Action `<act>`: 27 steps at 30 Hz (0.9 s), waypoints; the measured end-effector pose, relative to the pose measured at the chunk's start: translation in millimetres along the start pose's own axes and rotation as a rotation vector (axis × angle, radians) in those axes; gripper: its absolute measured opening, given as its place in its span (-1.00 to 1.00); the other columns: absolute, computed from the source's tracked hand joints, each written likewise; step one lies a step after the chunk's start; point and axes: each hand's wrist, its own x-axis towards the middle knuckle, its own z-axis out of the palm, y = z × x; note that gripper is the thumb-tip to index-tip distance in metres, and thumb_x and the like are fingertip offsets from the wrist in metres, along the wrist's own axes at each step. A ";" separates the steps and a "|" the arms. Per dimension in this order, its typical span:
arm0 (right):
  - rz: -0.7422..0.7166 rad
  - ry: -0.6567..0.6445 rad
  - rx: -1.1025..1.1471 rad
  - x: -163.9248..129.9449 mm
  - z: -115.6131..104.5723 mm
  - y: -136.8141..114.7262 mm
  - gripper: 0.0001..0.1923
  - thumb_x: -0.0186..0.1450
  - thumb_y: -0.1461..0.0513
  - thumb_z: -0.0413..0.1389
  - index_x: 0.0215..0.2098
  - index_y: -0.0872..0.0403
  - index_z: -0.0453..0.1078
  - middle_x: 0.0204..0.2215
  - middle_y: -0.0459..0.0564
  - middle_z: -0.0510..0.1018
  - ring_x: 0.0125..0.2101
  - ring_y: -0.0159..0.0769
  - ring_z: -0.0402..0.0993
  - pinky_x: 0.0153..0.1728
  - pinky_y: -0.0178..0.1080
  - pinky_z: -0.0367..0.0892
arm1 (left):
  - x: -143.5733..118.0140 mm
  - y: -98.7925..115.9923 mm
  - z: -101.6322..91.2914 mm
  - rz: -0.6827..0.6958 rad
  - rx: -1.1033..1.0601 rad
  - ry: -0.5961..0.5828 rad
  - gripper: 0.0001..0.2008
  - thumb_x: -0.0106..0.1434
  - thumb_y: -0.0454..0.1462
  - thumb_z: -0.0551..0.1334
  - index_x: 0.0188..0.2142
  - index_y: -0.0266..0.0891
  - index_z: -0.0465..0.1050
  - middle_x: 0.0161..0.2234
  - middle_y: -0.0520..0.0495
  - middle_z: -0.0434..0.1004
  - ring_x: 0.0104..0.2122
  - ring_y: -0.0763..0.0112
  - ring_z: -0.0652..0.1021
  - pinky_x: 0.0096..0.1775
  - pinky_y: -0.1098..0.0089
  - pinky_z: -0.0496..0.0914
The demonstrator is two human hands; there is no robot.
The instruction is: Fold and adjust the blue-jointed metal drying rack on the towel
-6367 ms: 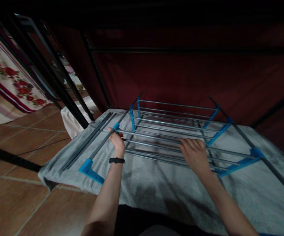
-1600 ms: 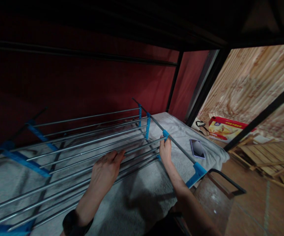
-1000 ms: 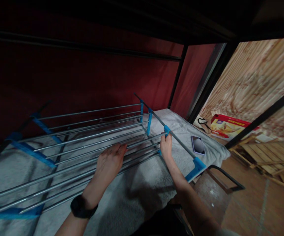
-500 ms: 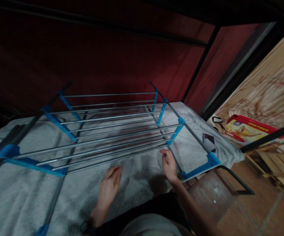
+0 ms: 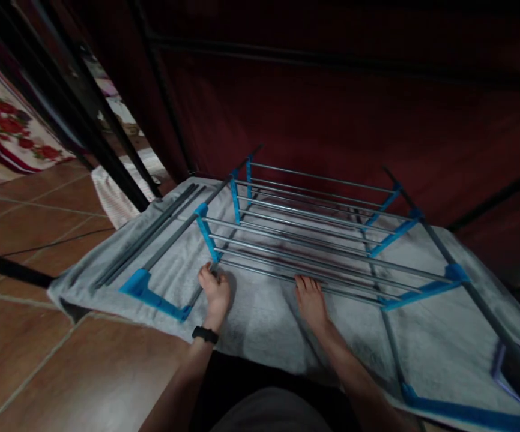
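Observation:
A metal rack (image 5: 287, 240) of thin silver rods, blue plastic brackets and grey poles lies across a bed-like surface covered with a grey cloth (image 5: 264, 324). My left hand (image 5: 215, 294), with a black band on its wrist, is closed around the lower grey pole on the left side, just below a blue bracket (image 5: 208, 237). My right hand (image 5: 311, 300) reaches forward with its fingers extended, their tips at the nearest silver rod (image 5: 260, 273). Another blue bracket (image 5: 156, 297) joins the poles at the near left corner.
Loose grey poles (image 5: 147, 234) lie left of the rack. A phone-like flat object (image 5: 507, 375) is at the right, partly behind a pole. Dark red fabric (image 5: 332, 120) hangs behind. Dark frame posts (image 5: 120, 162) rise at the left over the tiled floor (image 5: 30, 342).
My view has swung left. My left hand has moved left to the rack's lower pole and closed on it. My right hand has shifted left to the nearest rod, its fingers straighter.

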 end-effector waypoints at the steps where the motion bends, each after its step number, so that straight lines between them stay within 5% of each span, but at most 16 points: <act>1: -0.005 -0.018 -0.007 4.8 0.6 -0.1 -0.65 0.44 0.30 -0.04 0.15 0.08 0.36 -0.03 0.11 0.55 -0.04 -0.13 0.44 0.06 -0.08 0.26 | 6.5 0.5 2.3 -0.011 0.020 -0.007 -0.47 0.16 -0.47 0.18 0.14 -0.34 0.23 0.13 -0.36 0.32 0.17 0.10 0.36 0.19 0.12 0.29; 6: -0.014 -0.072 0.005 18.6 4.4 1.2 -0.73 0.48 0.22 -0.06 0.02 0.03 0.44 -0.12 0.05 0.60 -0.10 -0.18 0.51 -0.03 -0.18 0.28 | 35.1 1.1 11.6 0.016 0.173 -0.123 -0.45 0.17 -0.55 0.10 0.17 -0.40 0.25 0.03 -0.33 0.45 0.06 0.16 0.46 0.10 0.24 0.33; 13: -0.014 -0.045 0.017 17.5 10.4 6.2 -0.72 0.50 0.16 -0.06 -0.02 0.02 0.46 -0.18 0.04 0.63 -0.20 -0.25 0.54 -0.11 -0.25 0.28 | 44.7 -5.3 18.2 -0.034 0.279 -0.088 -0.85 0.29 -0.37 0.12 -0.18 -0.26 0.42 -0.22 -0.19 0.50 -0.16 0.17 0.52 -0.10 0.25 0.37; 27: -0.115 0.089 0.045 11.7 13.9 17.8 -0.73 0.50 0.17 -0.05 -0.08 0.03 0.49 -0.21 0.01 0.64 -0.22 -0.25 0.53 -0.14 -0.24 0.27 | 38.5 -1.3 17.2 -0.018 0.264 -0.060 -0.82 0.22 -0.45 0.08 -0.26 -0.23 0.41 -0.28 -0.13 0.46 -0.19 0.24 0.48 -0.10 0.30 0.32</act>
